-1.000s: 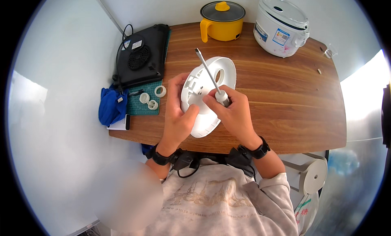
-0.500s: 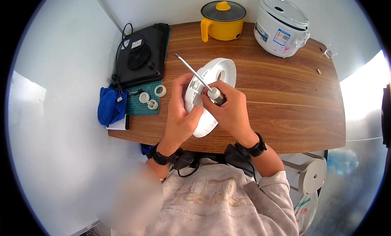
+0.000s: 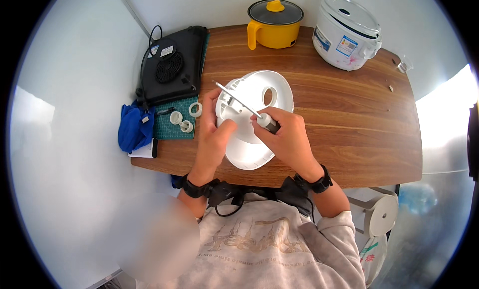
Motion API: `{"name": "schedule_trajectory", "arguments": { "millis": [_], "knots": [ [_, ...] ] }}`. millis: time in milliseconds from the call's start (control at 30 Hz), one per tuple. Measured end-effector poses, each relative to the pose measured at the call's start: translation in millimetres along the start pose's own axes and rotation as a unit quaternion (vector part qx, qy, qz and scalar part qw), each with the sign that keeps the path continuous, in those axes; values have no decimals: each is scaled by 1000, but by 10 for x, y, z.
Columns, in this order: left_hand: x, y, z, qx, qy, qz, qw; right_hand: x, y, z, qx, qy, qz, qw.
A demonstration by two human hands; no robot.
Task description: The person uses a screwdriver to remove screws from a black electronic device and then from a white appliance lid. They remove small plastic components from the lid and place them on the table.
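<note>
My left hand (image 3: 213, 142) is wrapped round the left rim of a round white plastic housing (image 3: 280, 89), its thumb inside. The housing has a large round hole and a ribbed moulded part on its left side, and its hollow inner face is turned up toward me. In my right hand (image 3: 290, 138) is a screwdriver (image 3: 267, 121) with a white and dark grip. The long metal shaft slants up to the left across the housing, its tip past the left rim. Whether my right fingers also pinch something small is hidden.
Left on the table are an upturned black appliance (image 3: 187, 87) with a fan grille, a green cutting mat (image 3: 167, 132), a white ring (image 3: 195, 109), small white caps (image 3: 176, 118) and a blue cloth (image 3: 134, 132). At the back stand a yellow pot (image 3: 279, 34) and a white rice cooker (image 3: 334, 47).
The housing has tilted flatter, showing more of its inside and the round hole. My left hand has shifted slightly left, and my right hand slightly right with the screwdriver.
</note>
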State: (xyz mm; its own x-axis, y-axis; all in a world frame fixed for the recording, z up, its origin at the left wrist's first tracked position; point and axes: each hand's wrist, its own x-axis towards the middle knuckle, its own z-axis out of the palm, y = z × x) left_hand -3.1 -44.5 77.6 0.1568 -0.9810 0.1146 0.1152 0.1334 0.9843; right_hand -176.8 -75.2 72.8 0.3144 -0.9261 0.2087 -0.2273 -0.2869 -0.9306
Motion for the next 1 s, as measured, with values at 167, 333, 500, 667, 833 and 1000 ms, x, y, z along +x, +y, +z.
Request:
{"name": "schedule_trajectory", "arguments": {
  "millis": [167, 333, 500, 667, 833, 1000],
  "knots": [
    [70, -61, -121, -93, 38, -34, 994, -89, 73, 20, -40, -91, 16, 995],
    [100, -158, -256, -142, 38, -64, 987, -120, 190, 129, -56, -118, 4, 991],
    [122, -201, -282, -161, 63, -87, 981, -106, 199, 151, -101, -141, 25, 984],
    [149, -348, -392, -187, 74, -124, 972, -70, 187, 83, -90, -128, 36, 987],
    [170, -444, -447, -228, 58, -158, 959, -32, 157, -141, -95, -112, 61, 987],
    [171, -577, -543, -234, 66, -201, 949, -61, 136, -340, -115, -122, 38, 985]
  ]
}}
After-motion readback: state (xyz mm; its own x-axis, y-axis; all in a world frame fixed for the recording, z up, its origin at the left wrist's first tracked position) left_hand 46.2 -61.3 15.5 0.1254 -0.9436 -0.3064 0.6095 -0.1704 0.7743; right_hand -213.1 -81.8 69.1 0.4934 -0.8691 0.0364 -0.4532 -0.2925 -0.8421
